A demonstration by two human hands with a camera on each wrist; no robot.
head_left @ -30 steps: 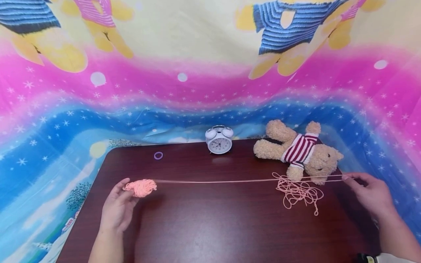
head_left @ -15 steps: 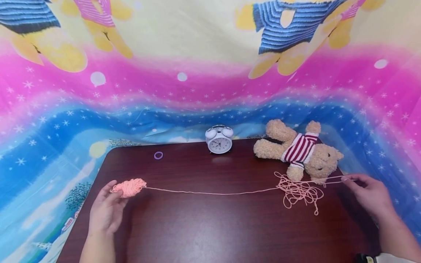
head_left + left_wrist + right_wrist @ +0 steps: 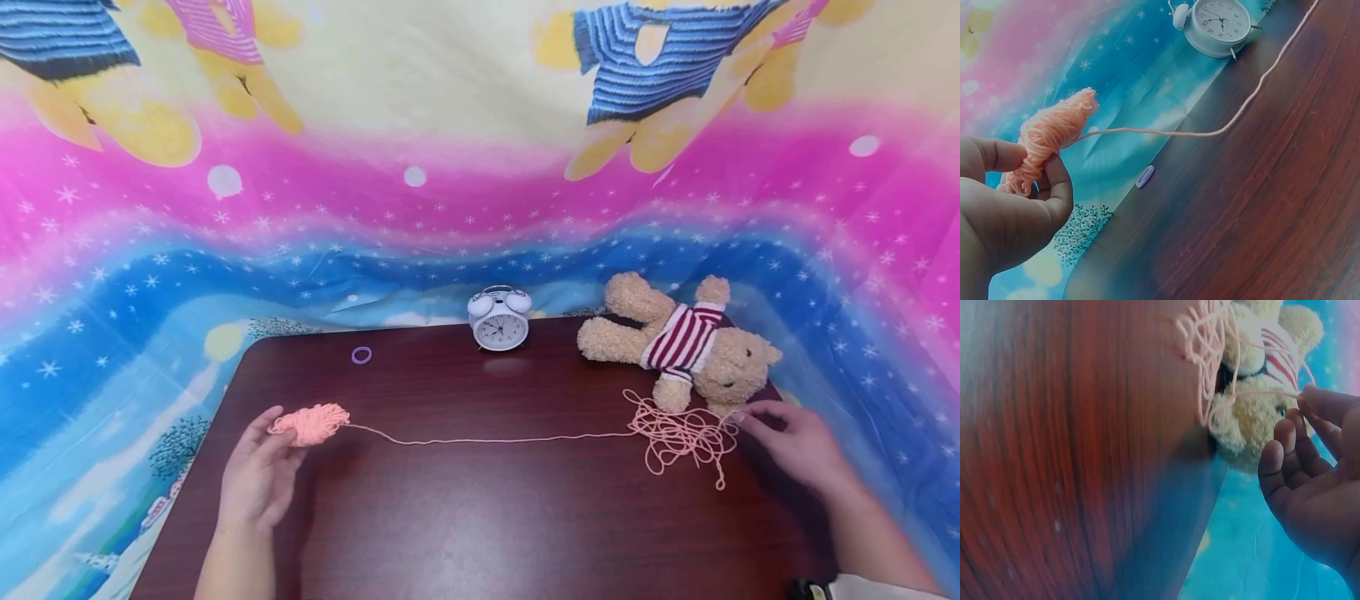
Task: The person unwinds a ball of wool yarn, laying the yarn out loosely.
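My left hand (image 3: 258,475) pinches a wound bundle of peach yarn (image 3: 311,423) at the table's left side. In the left wrist view the bundle (image 3: 1050,137) sits between thumb and fingers, and one strand (image 3: 1204,134) runs off it. That strand crosses the table to a loose tangle of yarn (image 3: 682,437) at the right. Beside the tangle my right hand (image 3: 798,446) pinches a yarn strand between thumb and forefinger. The right wrist view shows the pinched strand (image 3: 1260,393) looping from the fingertips toward the tangle (image 3: 1207,347), with the other fingers loosely curled.
A teddy bear (image 3: 690,342) in a striped sweater lies behind the tangle. At the back edge of the dark wooden table (image 3: 465,517) stands a white alarm clock (image 3: 500,321). A purple ring (image 3: 362,355) lies at the back left. A printed cloth (image 3: 375,225) hangs behind.
My right hand has moved left toward the tangle, its strand going slack. The left hand went left, then back right a little. The strand between them was taut and now sags.
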